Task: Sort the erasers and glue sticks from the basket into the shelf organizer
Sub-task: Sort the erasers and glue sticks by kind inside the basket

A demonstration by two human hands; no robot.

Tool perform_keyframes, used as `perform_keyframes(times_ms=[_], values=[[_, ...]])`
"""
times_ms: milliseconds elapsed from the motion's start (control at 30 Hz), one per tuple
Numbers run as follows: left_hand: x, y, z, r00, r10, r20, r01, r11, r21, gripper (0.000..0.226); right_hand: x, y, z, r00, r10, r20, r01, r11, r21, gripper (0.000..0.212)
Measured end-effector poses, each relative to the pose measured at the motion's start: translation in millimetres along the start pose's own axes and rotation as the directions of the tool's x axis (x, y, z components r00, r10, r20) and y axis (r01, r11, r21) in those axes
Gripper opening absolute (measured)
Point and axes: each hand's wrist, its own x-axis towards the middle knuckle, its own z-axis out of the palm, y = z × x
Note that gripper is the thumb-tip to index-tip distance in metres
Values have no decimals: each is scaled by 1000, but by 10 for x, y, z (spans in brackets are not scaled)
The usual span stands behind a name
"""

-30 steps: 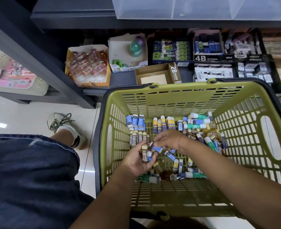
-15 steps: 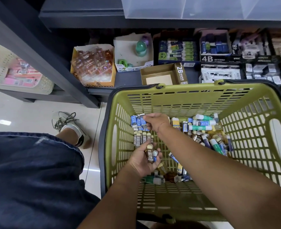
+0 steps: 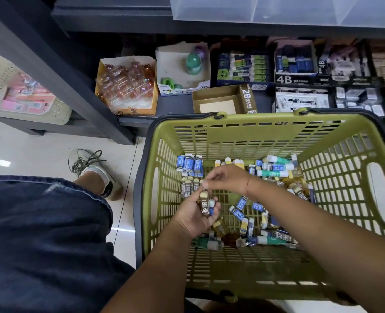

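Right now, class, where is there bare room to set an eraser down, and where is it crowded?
Bare: the basket floor's near strip, between the glue sticks lying crosswise and the near wall; also the empty 2B box on the shelf. Crowded: the far and right floor, heaped with erasers and more glue sticks.

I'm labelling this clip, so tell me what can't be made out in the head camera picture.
Head view, right hand: whether its fingers pinch anything; they curl over the spot.
Head view, left hand: how many erasers lie under the 2B eraser; the palm hides them.
Head view, clear organizer: cut off by the top edge.
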Motion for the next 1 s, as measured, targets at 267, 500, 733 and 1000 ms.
perform_keyframes(times_ms=[267, 500, 733, 1000], values=[[56, -28, -36, 995, 6, -104, -2, 999, 42, 36, -179, 182, 169, 998, 37, -43, -34, 996, 80, 12], [44, -90, -141, 957, -139, -253, 201, 951, 234, 36, 247, 129, 136, 962, 190, -197, -142, 961, 237, 12], [26, -63, -144, 963, -148, -226, 208, 941, 269, 42, 561, 167, 468, 935, 322, -147, -291, 935, 201, 23], [-12, -75, -76, 976, -67, -208, 133, 936, 326, 38, 198, 247, 233, 988, 151, -4, -151, 988, -36, 20]])
